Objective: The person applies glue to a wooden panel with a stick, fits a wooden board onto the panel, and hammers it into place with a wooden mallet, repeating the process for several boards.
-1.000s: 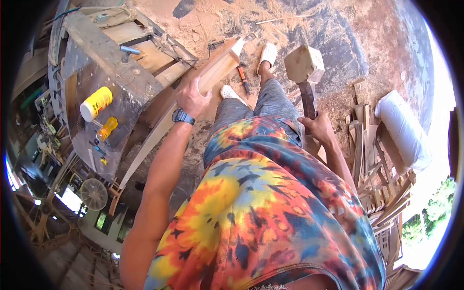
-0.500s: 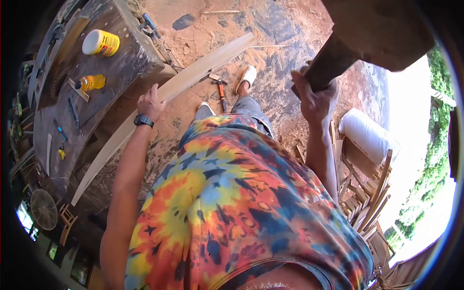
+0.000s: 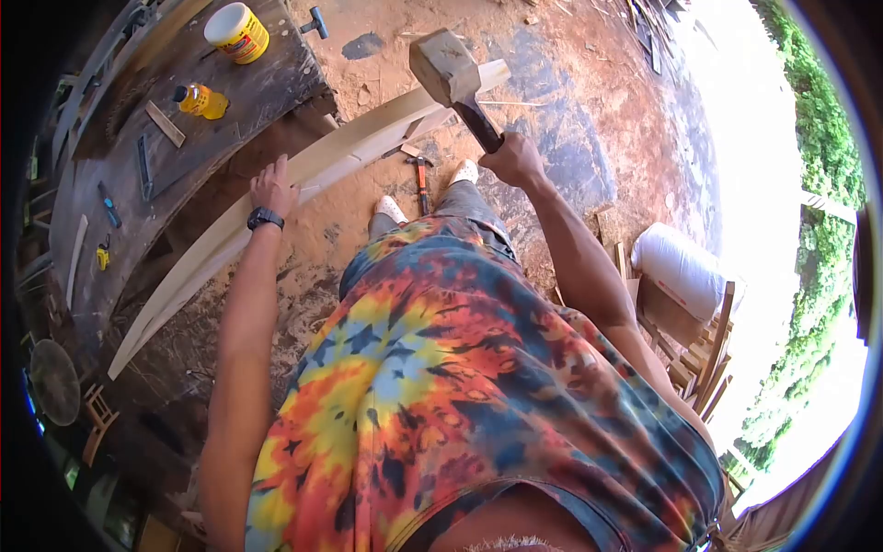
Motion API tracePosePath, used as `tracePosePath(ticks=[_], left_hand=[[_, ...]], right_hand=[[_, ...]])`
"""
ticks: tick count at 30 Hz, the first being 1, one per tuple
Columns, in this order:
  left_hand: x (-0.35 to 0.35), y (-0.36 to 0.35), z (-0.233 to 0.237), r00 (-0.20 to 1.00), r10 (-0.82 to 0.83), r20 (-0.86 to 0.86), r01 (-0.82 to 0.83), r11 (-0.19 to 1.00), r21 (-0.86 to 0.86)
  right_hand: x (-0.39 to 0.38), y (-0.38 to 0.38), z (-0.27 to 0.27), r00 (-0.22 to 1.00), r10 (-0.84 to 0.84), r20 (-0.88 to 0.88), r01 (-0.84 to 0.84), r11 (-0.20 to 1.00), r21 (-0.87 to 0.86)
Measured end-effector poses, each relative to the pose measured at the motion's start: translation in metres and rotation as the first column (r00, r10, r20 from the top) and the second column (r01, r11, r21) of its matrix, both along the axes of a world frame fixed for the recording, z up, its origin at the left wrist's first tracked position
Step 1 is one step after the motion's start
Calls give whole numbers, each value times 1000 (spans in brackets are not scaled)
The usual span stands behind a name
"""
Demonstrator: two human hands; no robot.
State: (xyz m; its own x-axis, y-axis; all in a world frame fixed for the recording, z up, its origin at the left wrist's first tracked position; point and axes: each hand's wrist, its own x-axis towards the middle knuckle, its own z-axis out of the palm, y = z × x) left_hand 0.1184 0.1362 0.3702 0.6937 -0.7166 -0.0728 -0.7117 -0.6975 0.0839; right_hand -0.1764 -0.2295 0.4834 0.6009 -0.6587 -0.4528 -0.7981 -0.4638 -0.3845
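Observation:
A wooden mallet (image 3: 445, 68) with a blocky head and dark handle is in my right hand (image 3: 517, 162), fingers wrapped round the handle. Its head overlaps the far end of a long, curved wooden frame piece (image 3: 363, 134). This pale piece runs diagonally from lower left to upper centre, with a second strip showing along its underside. Wearing a black watch (image 3: 265, 218), my left hand (image 3: 273, 188) grips the piece about midway, fingers over its upper edge. Below the wood, a claw hammer (image 3: 422, 184) with an orange and black handle lies on the ground near my feet.
To the left, a dark workbench (image 3: 248, 110) carries a yellow-and-white tub (image 3: 237, 33), a yellow glue bottle (image 3: 201, 101), a tape measure (image 3: 103, 254) and several small tools. A white sack (image 3: 679, 271) and stacked wooden parts (image 3: 704, 359) stand at right. Sawdust covers the ground.
The mallet has swung down and left from high near the camera to the wood's far end. My left hand stays on the wood, whose underside strip now shows more.

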Motion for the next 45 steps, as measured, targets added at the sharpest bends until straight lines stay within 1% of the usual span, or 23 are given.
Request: tracePosePath(ticks=[4, 7, 9, 11, 12, 13, 15, 17, 19, 21, 22, 23, 25, 27, 31, 33, 35, 37, 38, 40, 41, 43, 45], left_hand=[[-4, -3, 5, 1000, 24, -15, -24, 1000, 5], [-5, -5, 8, 1000, 26, -7, -26, 1000, 11], [-8, -7, 6, 999, 42, -7, -42, 999, 18], [-6, -7, 6, 999, 36, -8, -35, 998, 57], [-4, -10, 7, 1000, 26, 4, -26, 999, 37], [-6, -9, 8, 999, 52, -13, -51, 997, 61], [-6, -14, 7, 997, 81, -15, -80, 994, 74], [-13, -10, 5, 995, 100, 29, -103, 986, 132], [-24, -17, 18, 986, 151, 67, -160, 974, 162], [-33, -17, 21, 980, 175, 91, -191, 957, 217], [-22, -15, 6, 962, 238, 133, -263, 941, 214], [-22, -9, -3, 937, 304, 175, -337, 918, 209], [-16, 12, -11, 915, 351, 198, -390, 896, 213], [-8, 40, -16, 846, 463, 266, -507, 852, 130], [-8, 104, 19, 752, 593, 287, -645, 751, 139], [-3, 139, 20, 728, 628, 274, -678, 720, 151], [7, 169, 7, 721, 652, 234, -686, 720, 108], [19, 193, -16, 749, 645, 155, -662, 739, 122], [23, 201, -24, 773, 630, 77, -634, 761, 138], [15, 199, -21, 778, 625, 62, -625, 761, 173], [11, 193, -15, 778, 626, 54, -623, 757, 200], [6, 190, -7, 785, 619, 28, -611, 767, 194], [6, 199, -13, 793, 607, -50, -601, 793, 95]], right_hand=[[13, 27, 31, 980, -67, 187, 80, 995, -61], [6, 35, -19, 940, -180, 288, 191, 981, -10], [1, 19, -41, 974, -133, 186, 155, 982, -111], [0, 2, -33, 994, -50, -102, 57, 996, 73], [4, 7, 9, 993, -77, -93, 93, 978, 186], [8, 11, 29, 992, -58, -113, 76, 985, 158], [-2, 21, -2, 995, -104, 5, 104, 991, -84], [-18, 32, -42, 977, -150, 155, 168, 979, -115], [-24, 13, -51, 992, -66, -106, 69, 997, 22], [-30, -15, -82, 986, 149, -75, -148, 989, 21], [-24, 3, -21, 959, -271, -79, 281, 937, 208], [-39, -4, -38, 939, -344, -10, 317, 854, 412], [-80, 20, -45, 925, -336, 177, 275, 913, 300], [-128, 46, -56, 893, -411, 183, 341, 883, 322], [-239, 83, -113, 850, -525, -46, 482, 739, 471], [-265, 90, -109, 675, -672, -305, 624, 299, 722], [-280, 121, -101, 519, -694, -499, 736, 67, 673], [-316, 150, -137, 450, -695, -561, 730, -76, 679], [-318, 161, -134, 451, -696, -559, 733, -68, 677], [-314, 186, -129, 331, -688, -646, 745, -229, 626], [-312, 195, -125, 351, -688, -635, 746, -205, 634], [-294, 203, -125, 320, -799, -509, 528, -295, 796], [-265, 210, -139, 144, -804, -577, 520, -434, 736]])
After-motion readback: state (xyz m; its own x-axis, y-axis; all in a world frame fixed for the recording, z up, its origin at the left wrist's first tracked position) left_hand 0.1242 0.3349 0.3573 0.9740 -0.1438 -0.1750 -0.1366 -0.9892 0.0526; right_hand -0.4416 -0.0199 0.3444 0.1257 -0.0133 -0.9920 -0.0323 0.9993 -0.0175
